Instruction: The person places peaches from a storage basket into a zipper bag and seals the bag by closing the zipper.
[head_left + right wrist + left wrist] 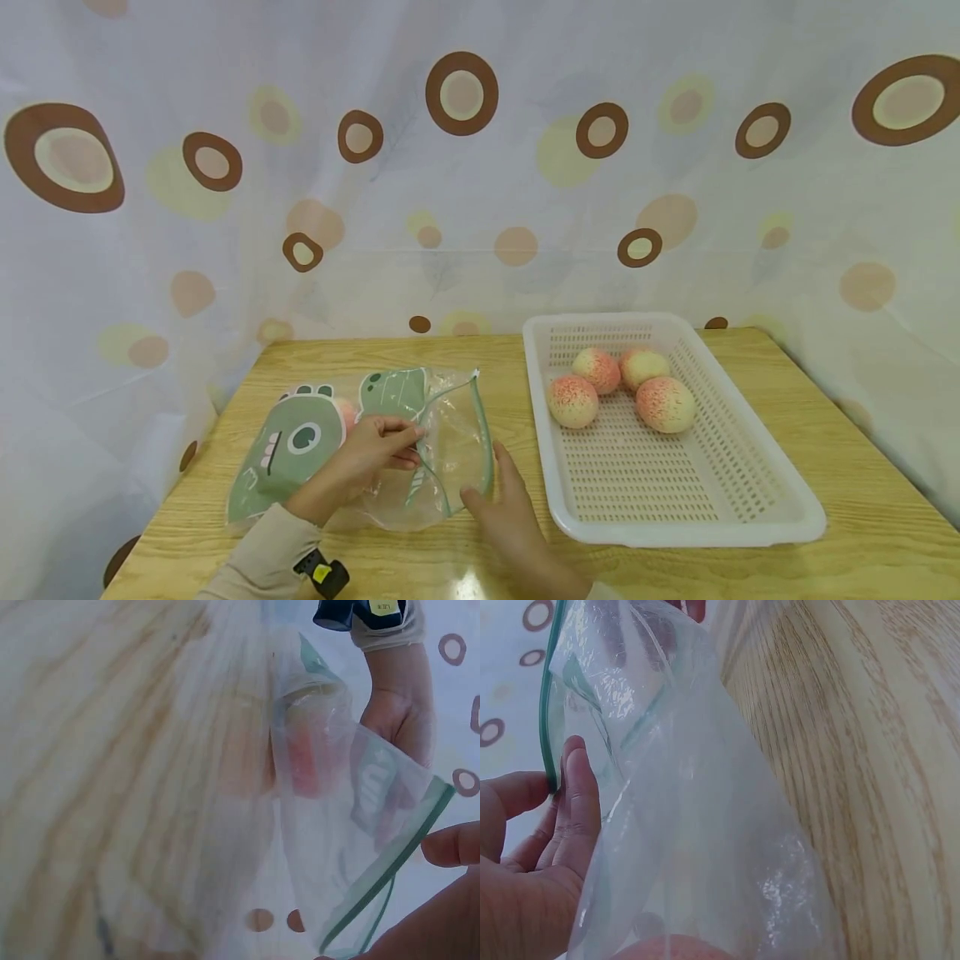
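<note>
- Your clear bag with green prints (pixel 318 454) lies on the left part of the surface (pixel 862 533), its long axis running roughly left to right. The closed end points left, the mouth right, towards the basket (pixel 690 535).
- The relation that counts is across that mouth: its two lips part to left and right and meet at a far corner and a near corner, so the opening lies crosswise to the bag's length.
- Your left grip (pixel 375 450) is at the left lip, thumb and fingers pinching the green zip strip (pixel 546 727); the bag's body stretches away to the left, beneath your wrist.
- Your right grip (pixel 513 521) is at the right lip, near the front corner. Thumb and fingers are spread, the thumb at the strip; you can't tell from these views how firmly they press.
- Between the two, the lips stand well apart at mid-length.
- A pinkish rounded item (pixel 345 412) shows inside the bag, left of the mouth and beyond your left wrist.
- Four peach-like fruits (pixel 665 405) sit in the far half of the basket, to the right of both your hands. Your right is the nearer one to them, with the basket's left rim between.
</note>
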The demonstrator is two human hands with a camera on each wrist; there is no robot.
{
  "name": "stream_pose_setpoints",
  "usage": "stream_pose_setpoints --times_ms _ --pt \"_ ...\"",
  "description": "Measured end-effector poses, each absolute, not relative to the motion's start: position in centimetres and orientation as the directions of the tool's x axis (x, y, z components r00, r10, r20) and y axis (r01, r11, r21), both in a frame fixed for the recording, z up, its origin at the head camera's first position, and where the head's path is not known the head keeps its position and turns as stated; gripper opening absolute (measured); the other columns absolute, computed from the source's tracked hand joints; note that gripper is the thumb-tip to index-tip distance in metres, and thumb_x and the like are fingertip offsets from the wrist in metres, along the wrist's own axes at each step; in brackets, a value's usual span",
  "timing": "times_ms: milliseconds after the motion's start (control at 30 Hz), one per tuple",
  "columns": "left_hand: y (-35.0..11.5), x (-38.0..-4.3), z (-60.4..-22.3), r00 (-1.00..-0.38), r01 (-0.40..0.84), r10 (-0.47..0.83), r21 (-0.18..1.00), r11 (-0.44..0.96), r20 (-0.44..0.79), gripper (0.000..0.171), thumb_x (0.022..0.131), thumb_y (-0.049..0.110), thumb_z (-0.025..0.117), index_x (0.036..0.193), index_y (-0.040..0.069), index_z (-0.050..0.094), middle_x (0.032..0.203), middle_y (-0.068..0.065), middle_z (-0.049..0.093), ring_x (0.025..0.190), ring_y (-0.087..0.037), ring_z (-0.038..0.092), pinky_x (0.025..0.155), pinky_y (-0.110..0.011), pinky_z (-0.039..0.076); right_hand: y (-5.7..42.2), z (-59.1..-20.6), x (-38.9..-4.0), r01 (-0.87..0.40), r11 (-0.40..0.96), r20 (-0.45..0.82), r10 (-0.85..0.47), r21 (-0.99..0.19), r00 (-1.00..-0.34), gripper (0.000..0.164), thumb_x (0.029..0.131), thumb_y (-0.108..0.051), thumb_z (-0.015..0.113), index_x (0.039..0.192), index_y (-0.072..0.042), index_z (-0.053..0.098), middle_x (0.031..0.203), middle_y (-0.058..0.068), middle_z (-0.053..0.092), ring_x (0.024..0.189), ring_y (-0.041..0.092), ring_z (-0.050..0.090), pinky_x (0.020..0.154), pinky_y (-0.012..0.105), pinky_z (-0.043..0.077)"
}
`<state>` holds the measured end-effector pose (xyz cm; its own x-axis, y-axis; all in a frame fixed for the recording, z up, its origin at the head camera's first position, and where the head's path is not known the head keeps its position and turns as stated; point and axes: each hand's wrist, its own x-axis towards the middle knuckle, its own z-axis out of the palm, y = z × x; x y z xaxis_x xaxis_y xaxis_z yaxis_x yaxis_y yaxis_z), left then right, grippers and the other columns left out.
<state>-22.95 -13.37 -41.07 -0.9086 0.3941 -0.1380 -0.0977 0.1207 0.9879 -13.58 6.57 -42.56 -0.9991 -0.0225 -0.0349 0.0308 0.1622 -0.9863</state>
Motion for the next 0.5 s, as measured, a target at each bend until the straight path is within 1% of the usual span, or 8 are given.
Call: stream_pose_setpoints --times_ms 133,200,267,367,467,500 --pt "-13.3 -22.9 -41.0 -0.908 -0.091 0.397 0.989 0.120 -0.132 0.024 0.095 0.012 0.060 0.100 -0.011 0.062 0.070 -0.001 0.064 0.063 -0.010 0.064 0.064 -0.023 0.058 6.3 -41.2 -12.7 -0.038 0.185 0.018 -0.108 -0.982 -0.994 0.078 0.090 -0.013 0.062 0.151 -0.001 0.015 0.154 0.029 0.011 0.137 0.056 0.009 0.100 0.076 0.015" --pt "-13.3 -22.8 -41.1 -0.908 -0.087 0.397 0.988 0.126 -0.130 0.025 0.095 0.012 0.060 0.100 -0.012 0.063 0.070 -0.001 0.064 0.063 -0.010 0.064 0.065 -0.024 0.058 6.3 -40.4 -12.3 -0.056 0.198 0.025 -0.157 -0.979 -0.987 0.078 0.091 -0.015 0.061 0.151 -0.003 0.013 0.154 0.030 0.008 0.134 0.061 0.010 0.095 0.078 0.020" --pt "-13.4 -22.8 -41.1 -0.908 -0.086 0.397 0.987 0.133 -0.132 0.026 0.095 0.013 0.060 0.100 -0.012 0.063 0.070 -0.001 0.064 0.063 -0.010 0.064 0.065 -0.024 0.058 6.5 -39.5 -12.1 -0.084 0.202 0.044 -0.198 -0.976 -0.979 0.077 0.092 -0.017 0.061 0.152 -0.004 0.014 0.155 0.029 0.007 0.132 0.063 0.012 0.093 0.078 0.023" --pt "-13.4 -22.8 -41.1 -0.907 -0.092 0.397 0.986 0.137 -0.139 0.028 0.095 0.014 0.060 0.102 -0.013 0.063 0.070 -0.001 0.065 0.062 -0.010 0.064 0.064 -0.024 0.058 6.9 -37.9 -11.8 -0.131 0.193 0.083 -0.239 -0.972 -0.967 0.076 0.092 -0.018 0.062 0.151 -0.004 0.017 0.155 0.026 0.012 0.134 0.060 0.015 0.099 0.073 0.026" --pt "-13.5 -22.8 -41.1 -0.905 -0.100 0.400 0.986 0.136 -0.147 0.030 0.095 0.016 0.060 0.104 -0.013 0.063 0.071 -0.002 0.066 0.063 -0.010 0.065 0.064 -0.024 0.058 7.5 -36.1 -11.6 -0.151 0.180 0.096 -0.282 -0.972 -0.955 0.074 0.093 -0.021 0.062 0.151 -0.006 0.020 0.156 0.020 0.014 0.138 0.053 0.014 0.105 0.069 0.022" --pt "-13.5 -22.8 -41.1 -0.904 -0.102 0.401 0.985 0.136 -0.149 0.031 0.095 0.016 0.060 0.105 -0.013 0.062 0.072 -0.002 0.066 0.064 -0.010 0.065 0.064 -0.024 0.058 7.8 -35.4 -11.6 -0.153 0.178 0.095 -0.297 -0.972 -0.950 0.074 0.093 -0.022 0.062 0.151 -0.006 0.020 0.157 0.019 0.014 0.139 0.052 0.013 0.105 0.069 0.022"
